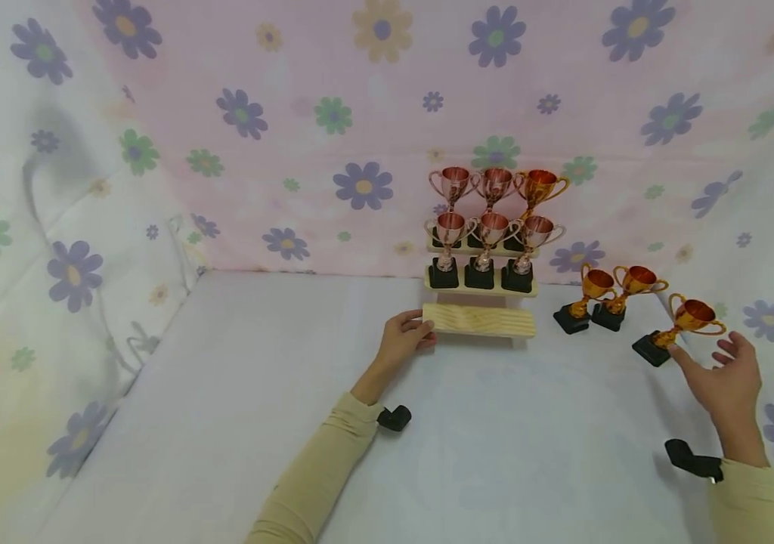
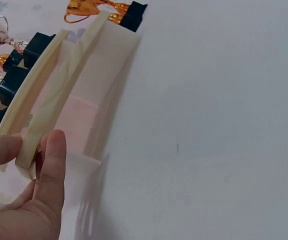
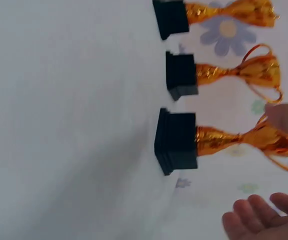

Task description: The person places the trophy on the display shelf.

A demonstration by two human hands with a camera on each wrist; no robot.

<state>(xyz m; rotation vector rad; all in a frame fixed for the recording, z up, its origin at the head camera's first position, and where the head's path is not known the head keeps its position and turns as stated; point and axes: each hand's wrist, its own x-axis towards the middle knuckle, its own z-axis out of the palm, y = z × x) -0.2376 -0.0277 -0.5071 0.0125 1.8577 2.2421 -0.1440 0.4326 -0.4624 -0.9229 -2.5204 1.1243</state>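
Presently the left hand [image 1: 404, 338] is gripping the left end of the bottom step of the pale wooden three-tier stand [image 1: 479, 320], thumb and fingers curled round its edge. The right hand [image 1: 723, 375] is hovering with fingers spread and holding nothing, just beside the nearest small gold plastic trophy on a black base [image 1: 679, 326], which is standing on the white tablecloth [image 1: 278, 393] to the right of the stand.

In my judgement a reach for that trophy is in hand; closing round its stem and lifting it upright would come next (the cup looks light and tippable).

The stand's upper two tiers are each carrying three trophies; the bottom tier is bare. Two more gold trophies [image 1: 608, 295] are standing between stand and hand.
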